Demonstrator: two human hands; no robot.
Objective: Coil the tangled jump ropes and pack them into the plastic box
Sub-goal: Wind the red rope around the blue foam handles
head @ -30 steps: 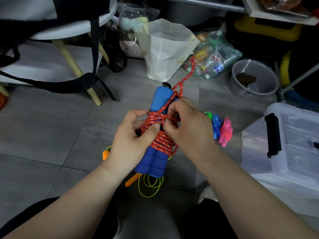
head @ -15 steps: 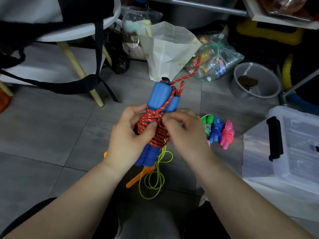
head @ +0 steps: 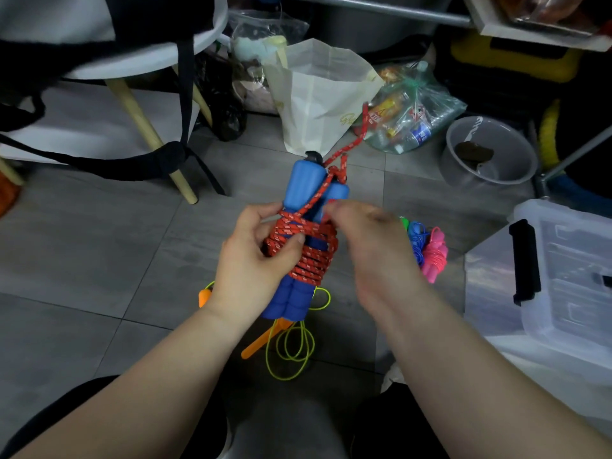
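Observation:
A red speckled jump rope (head: pixel 306 251) is wound round its two blue foam handles (head: pixel 306 183), held upright over the floor. My left hand (head: pixel 253 263) grips the bundle, thumb pressed on the coils. My right hand (head: pixel 371 246) pinches a strand of the red rope at the bundle's right side. A loose end of red rope (head: pixel 359 134) runs up and right from the handle tops. Under the bundle lies a yellow-green rope with orange handles (head: pixel 291 349). Coiled green, blue and pink ropes (head: pixel 427 248) lie on the floor at right. The clear plastic box (head: pixel 569 283) stands at far right.
A white paper bag (head: pixel 318 97), a clear bag of bottles (head: pixel 414 111) and a grey bowl (head: pixel 490 150) stand behind on the tiled floor. A white stool with wooden legs (head: pixel 145 127) and black straps is at upper left. My knees are at the bottom edge.
My right hand has shifted right and up along the bundle, pulling a strand across the coils. The bundle sits a little higher and the yellow-green rope beneath shows more.

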